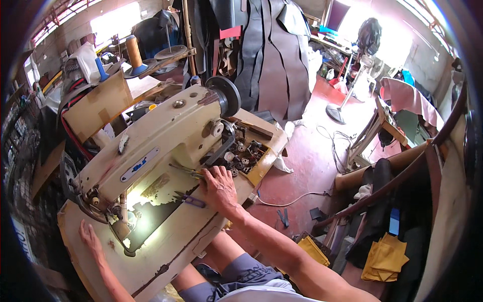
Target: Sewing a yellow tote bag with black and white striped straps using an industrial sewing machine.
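Note:
A cream sewing machine (156, 136) with worn paint stands on a work table, its lamp lighting the needle area. My left hand (91, 238) lies on the tabletop left of the needle, fingers stretched out and holding nothing. To the right, under the machine's arm, my right hand (220, 189) has its fingers bent over the handle end of a slim, scissor-like metal tool with greenish handles (188, 171); the fingertips partly hide it. Purple-handled thread snips (191, 200) lie on the table just left of my right wrist.
A tray of bobbins and metal parts (245, 157) sits beyond my right hand. Spools of thread (134, 52) stand behind the machine. Leather sheets (284, 60) hang at the back. A standing fan (354, 80), cables and a yellow folded cloth (385, 257) are to the right.

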`<state>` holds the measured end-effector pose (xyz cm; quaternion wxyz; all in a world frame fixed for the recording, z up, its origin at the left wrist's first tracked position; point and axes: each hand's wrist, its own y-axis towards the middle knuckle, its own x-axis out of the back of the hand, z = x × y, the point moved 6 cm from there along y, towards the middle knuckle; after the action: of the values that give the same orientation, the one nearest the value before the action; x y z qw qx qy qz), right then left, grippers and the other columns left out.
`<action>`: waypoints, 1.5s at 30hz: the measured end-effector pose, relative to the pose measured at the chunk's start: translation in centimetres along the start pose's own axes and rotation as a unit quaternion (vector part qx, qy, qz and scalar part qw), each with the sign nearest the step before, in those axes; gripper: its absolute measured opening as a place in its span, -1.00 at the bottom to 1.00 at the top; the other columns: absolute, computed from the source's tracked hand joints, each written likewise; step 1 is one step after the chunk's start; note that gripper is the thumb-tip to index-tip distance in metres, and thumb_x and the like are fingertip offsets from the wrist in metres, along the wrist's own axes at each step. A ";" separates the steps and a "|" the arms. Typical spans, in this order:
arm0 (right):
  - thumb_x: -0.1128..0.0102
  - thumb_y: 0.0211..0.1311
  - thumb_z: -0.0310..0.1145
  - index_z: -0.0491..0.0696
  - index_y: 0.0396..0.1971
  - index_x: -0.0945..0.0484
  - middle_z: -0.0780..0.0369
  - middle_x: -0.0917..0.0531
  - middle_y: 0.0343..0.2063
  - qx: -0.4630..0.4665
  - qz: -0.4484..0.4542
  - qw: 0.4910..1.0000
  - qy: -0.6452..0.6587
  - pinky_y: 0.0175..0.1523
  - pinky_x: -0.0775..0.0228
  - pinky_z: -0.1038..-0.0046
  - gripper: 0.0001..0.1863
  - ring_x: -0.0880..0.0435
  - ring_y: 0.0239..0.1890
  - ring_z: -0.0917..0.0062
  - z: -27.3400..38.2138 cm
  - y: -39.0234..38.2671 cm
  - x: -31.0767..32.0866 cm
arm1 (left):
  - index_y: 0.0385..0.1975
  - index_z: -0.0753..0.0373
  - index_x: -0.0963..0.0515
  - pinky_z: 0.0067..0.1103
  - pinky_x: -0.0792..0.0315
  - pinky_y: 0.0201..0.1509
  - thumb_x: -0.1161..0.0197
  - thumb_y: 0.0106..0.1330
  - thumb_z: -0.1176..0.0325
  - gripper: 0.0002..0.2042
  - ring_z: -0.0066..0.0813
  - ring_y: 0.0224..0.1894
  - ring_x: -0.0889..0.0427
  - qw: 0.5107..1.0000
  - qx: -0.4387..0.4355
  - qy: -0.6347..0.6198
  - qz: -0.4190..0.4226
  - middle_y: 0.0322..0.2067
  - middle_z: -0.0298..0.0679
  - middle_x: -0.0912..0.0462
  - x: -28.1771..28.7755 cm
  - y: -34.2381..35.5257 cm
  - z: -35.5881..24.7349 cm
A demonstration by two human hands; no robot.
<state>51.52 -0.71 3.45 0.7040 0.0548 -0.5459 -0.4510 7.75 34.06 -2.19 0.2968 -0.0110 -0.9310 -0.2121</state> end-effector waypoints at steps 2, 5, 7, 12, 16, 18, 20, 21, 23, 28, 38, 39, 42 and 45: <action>-0.27 0.19 -0.30 -0.05 -0.07 -0.55 0.12 -0.52 -0.24 0.003 -0.011 1.000 -0.004 0.03 -0.31 0.20 -0.68 -0.46 -0.07 0.20 0.1 0.0 0.2 | 0.30 0.32 -0.36 -0.28 -0.31 0.35 -0.02 0.53 0.24 -0.57 -0.05 0.32 -0.40 1.000 -0.002 -0.011 -0.006 0.29 0.00 -0.38 0.0 0.1 0.0; -0.27 0.19 -0.29 -0.05 -0.07 -0.55 0.12 -0.52 -0.24 0.004 -0.018 1.000 -0.001 0.03 -0.31 0.20 -0.68 -0.46 -0.07 0.20 0.2 0.1 0.3 | 0.30 0.30 -0.36 -0.26 -0.32 0.35 -0.03 0.53 0.25 -0.57 -0.01 0.30 -0.41 1.000 -0.001 0.027 -0.001 0.30 -0.01 -0.37 0.0 0.4 0.2; -0.28 0.19 -0.29 -0.05 -0.07 -0.55 0.11 -0.52 -0.23 0.004 -0.021 1.000 0.002 0.03 -0.31 0.19 -0.68 -0.46 -0.07 0.19 0.1 0.0 0.3 | 0.30 0.29 -0.36 -0.26 -0.32 0.35 -0.04 0.52 0.25 -0.57 -0.03 0.30 -0.42 0.999 -0.022 0.042 0.014 0.30 -0.02 -0.37 -0.2 0.5 0.3; -0.28 0.17 -0.31 -0.06 0.02 -0.54 0.11 -0.51 -0.16 0.002 -0.024 0.999 0.024 0.07 -0.32 0.18 -0.60 -0.46 -0.03 0.19 0.0 -0.2 0.2 | 0.30 0.27 -0.37 -0.29 -0.32 0.33 -0.07 0.50 0.24 -0.57 -0.11 0.26 -0.46 0.993 -0.039 0.108 0.025 0.29 -0.05 -0.40 -0.3 1.3 3.3; -0.31 0.05 -0.38 -0.09 0.05 -0.53 0.09 -0.51 -0.09 0.033 -0.133 0.990 0.042 0.10 -0.33 0.15 -0.52 -0.46 0.04 0.15 0.1 -0.5 1.4 | 0.26 0.29 -0.43 -0.37 -0.30 0.35 -0.18 0.45 0.23 -0.55 -0.21 0.25 -0.48 0.999 0.012 -0.032 0.023 0.22 -0.05 -0.50 -0.2 4.4 7.5; -0.32 0.03 -0.43 -0.10 0.04 -0.52 0.09 -0.50 -0.09 0.052 -0.163 0.983 0.068 0.11 -0.32 0.15 -0.52 -0.46 0.03 0.14 0.0 -1.7 2.4 | 0.26 0.30 -0.44 -0.41 -0.33 0.32 -0.20 0.45 0.17 -0.53 -0.24 0.21 -0.52 0.999 0.016 0.000 0.050 0.21 -0.05 -0.53 -0.1 6.4 8.8; -0.32 0.03 -0.47 -0.09 0.02 -0.52 0.09 -0.49 -0.07 0.066 -0.169 0.979 0.090 0.13 -0.30 0.15 -0.53 -0.45 0.04 0.15 -0.3 -4.5 4.0 | 0.26 0.31 -0.44 -0.41 -0.35 0.31 -0.16 0.48 0.16 -0.54 -0.23 0.21 -0.53 0.996 -0.013 0.056 0.066 0.23 -0.05 -0.52 0.0 7.5 9.4; -0.32 0.04 -0.46 -0.08 0.02 -0.52 0.10 -0.49 -0.06 0.050 -0.155 0.982 0.092 0.15 -0.29 0.15 -0.53 -0.45 0.04 0.16 -0.8 -6.3 4.7 | 0.26 0.31 -0.44 -0.41 -0.35 0.31 -0.16 0.48 0.16 -0.54 -0.23 0.21 -0.53 0.990 -0.004 0.080 0.114 0.23 -0.05 -0.52 -0.8 7.7 9.9; -0.32 0.05 -0.44 -0.06 0.03 -0.54 0.11 -0.51 -0.05 0.014 -0.144 0.988 0.062 0.16 -0.31 0.13 -0.54 -0.48 0.05 0.18 -2.5 -11.1 6.8 | 0.27 0.32 -0.43 -0.42 -0.37 0.31 -0.12 0.51 0.19 -0.56 -0.24 0.21 -0.54 0.997 -0.033 -0.003 0.072 0.23 -0.04 -0.52 -0.3 7.9 9.6; -0.31 0.09 -0.52 -0.02 0.02 -0.59 0.09 -0.56 -0.05 -0.130 -0.018 0.991 -0.030 0.11 -0.41 0.18 -0.58 -0.54 0.02 0.14 -9.9 -24.6 10.5 | 0.26 0.34 -0.44 -0.43 -0.35 0.34 -0.11 0.52 0.23 -0.58 -0.24 0.22 -0.53 0.995 -0.019 0.016 0.100 0.23 -0.04 -0.52 -0.9 7.0 8.6; -0.25 0.19 -0.50 -0.05 0.02 -0.59 0.07 -0.58 -0.16 -0.279 0.093 0.954 -0.058 0.01 -0.46 0.25 -0.64 -0.59 -0.08 0.16 -13.6 -37.1 11.3 | 0.22 0.31 -0.49 -0.43 -0.34 0.31 -0.12 0.49 0.32 -0.63 -0.26 0.19 -0.53 0.997 0.008 0.028 0.064 0.18 -0.09 -0.55 0.6 4.6 5.1; -0.25 0.20 -0.48 -0.04 0.04 -0.59 0.07 -0.58 -0.15 -0.279 0.110 0.952 -0.056 0.02 -0.46 0.24 -0.63 -0.59 -0.07 0.16 -13.4 -36.7 10.5 | 0.22 0.30 -0.49 -0.44 -0.34 0.30 -0.12 0.49 0.33 -0.64 -0.28 0.18 -0.54 0.998 0.007 0.011 0.068 0.17 -0.10 -0.56 0.5 4.2 4.7; -0.26 0.22 -0.45 -0.07 0.05 -0.57 0.05 -0.58 -0.15 -0.274 0.076 0.958 0.027 0.05 -0.46 0.24 -0.63 -0.59 -0.06 0.15 -12.8 -32.9 8.4 | 0.21 0.29 -0.49 -0.46 -0.35 0.28 -0.12 0.48 0.36 -0.65 -0.31 0.16 -0.54 0.997 0.008 -0.033 0.065 0.15 -0.12 -0.57 0.2 3.5 3.7; -0.18 0.39 -0.27 -0.13 0.20 -0.44 0.01 -0.53 0.11 -0.404 0.010 0.873 0.274 0.23 -0.39 0.27 -0.55 -0.53 0.16 0.14 -14.6 -26.9 4.8 | 0.21 0.30 -0.49 -0.47 -0.36 0.26 -0.13 0.47 0.38 -0.65 -0.34 0.15 -0.54 0.997 0.015 -0.057 0.056 0.14 -0.13 -0.57 0.0 3.1 3.2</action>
<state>48.01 -25.95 -14.21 0.7907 -0.1186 -0.1024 -0.5918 6.48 38.17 -3.35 0.2545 -0.0708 -0.9475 -0.1801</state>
